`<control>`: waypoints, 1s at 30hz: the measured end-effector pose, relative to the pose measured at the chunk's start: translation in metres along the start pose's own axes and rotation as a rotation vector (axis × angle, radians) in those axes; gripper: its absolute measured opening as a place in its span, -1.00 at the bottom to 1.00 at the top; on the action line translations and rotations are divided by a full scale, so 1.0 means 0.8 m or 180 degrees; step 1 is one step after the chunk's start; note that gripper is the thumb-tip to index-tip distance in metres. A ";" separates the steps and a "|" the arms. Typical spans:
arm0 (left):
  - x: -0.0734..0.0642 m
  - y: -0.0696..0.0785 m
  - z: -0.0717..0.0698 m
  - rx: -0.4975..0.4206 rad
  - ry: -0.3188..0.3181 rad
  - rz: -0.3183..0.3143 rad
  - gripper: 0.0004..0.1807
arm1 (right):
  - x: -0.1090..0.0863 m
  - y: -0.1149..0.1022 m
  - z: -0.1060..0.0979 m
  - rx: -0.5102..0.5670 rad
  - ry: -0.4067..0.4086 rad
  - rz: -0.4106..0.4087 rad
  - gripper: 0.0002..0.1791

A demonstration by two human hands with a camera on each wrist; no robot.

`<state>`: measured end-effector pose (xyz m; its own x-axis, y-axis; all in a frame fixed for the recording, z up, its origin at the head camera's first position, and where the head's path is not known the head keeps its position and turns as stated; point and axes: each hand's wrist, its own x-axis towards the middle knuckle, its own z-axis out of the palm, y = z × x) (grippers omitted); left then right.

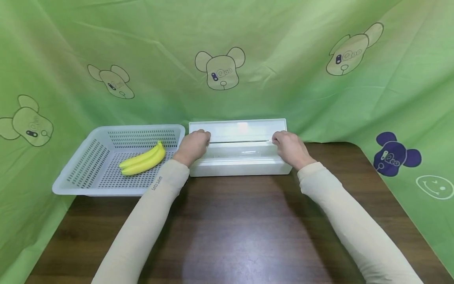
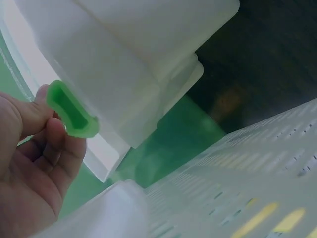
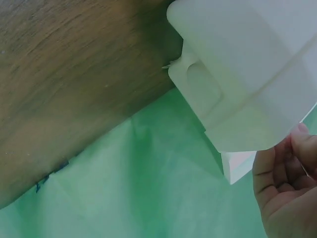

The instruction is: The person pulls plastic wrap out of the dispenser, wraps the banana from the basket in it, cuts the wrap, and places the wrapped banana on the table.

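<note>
An open, long white box (image 1: 241,169) sits on a brown desk (image 1: 244,221), its lid (image 1: 244,127) raised behind. The left hand (image 1: 194,146) has its fingers clamped on a green piece (image 2: 60,95) at the box's left end; the right hand (image 1: 291,149) pinches the far right edge. Yellow bananas (image 1: 143,161) lie in a basket (image 1: 67,185), left.

Left hand (image 1: 193,146) and right hand (image 1: 291,149) at opposite ends of white box (image 1: 241,169), lid (image 1: 244,127) up. Basket (image 1: 113,192) to its left, two bananas (image 1: 143,161) inside. Brown worktop (image 1: 241,221), green printed curtain (image 1: 283,94) behind.
</note>
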<state>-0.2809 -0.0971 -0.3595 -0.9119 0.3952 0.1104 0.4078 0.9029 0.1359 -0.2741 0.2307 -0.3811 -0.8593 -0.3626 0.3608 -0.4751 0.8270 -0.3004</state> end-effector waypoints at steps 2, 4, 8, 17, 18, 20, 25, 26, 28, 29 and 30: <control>0.000 0.000 -0.002 -0.0010 0.0032 -0.0002 -0.90 | 0.000 0.001 -0.001 -0.0018 0.0046 -0.0064 -0.95; -0.001 0.001 -0.004 0.0001 0.0063 -0.0005 -0.89 | 0.001 0.002 -0.002 -0.0035 0.0108 -0.0133 -0.96; -0.001 0.002 -0.007 0.0041 0.0139 -0.0026 -0.84 | 0.003 0.002 -0.005 -0.0063 0.0196 -0.0212 -0.97; -0.005 0.008 -0.018 -0.0077 0.0224 -0.0259 -0.80 | 0.007 -0.001 -0.014 -0.0035 0.0217 -0.0180 -0.96; -0.005 0.010 -0.019 -0.0091 0.0213 -0.0308 -0.79 | 0.007 -0.001 -0.015 -0.0041 0.0218 -0.0187 -0.95; -0.006 0.013 -0.022 -0.0121 0.0193 -0.0412 -0.79 | 0.007 -0.001 -0.016 -0.0051 0.0229 -0.0206 -0.95; -0.004 0.025 -0.031 -0.0245 0.0155 -0.0757 -0.74 | 0.008 -0.002 -0.020 -0.0069 0.0243 -0.0225 -0.95; -0.003 0.027 -0.032 -0.0252 0.0141 -0.0824 -0.74 | 0.009 -0.002 -0.020 -0.0073 0.0243 -0.0230 -0.95; -0.001 0.032 -0.036 -0.0231 0.0084 -0.0911 -0.76 | 0.009 -0.001 -0.020 -0.0074 0.0238 -0.0226 -0.93; -0.001 0.033 -0.038 -0.0200 0.0044 -0.0930 -0.77 | 0.009 -0.002 -0.020 -0.0074 0.0225 -0.0227 -0.93; 0.000 0.035 -0.040 -0.0165 -0.0002 -0.0931 -0.78 | 0.009 -0.002 -0.020 -0.0071 0.0207 -0.0219 -0.93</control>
<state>-0.2681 -0.0774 -0.3239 -0.9911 0.1195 0.0585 0.1293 0.9687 0.2121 -0.2761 0.2338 -0.3637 -0.8103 -0.3908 0.4367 -0.5276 0.8108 -0.2534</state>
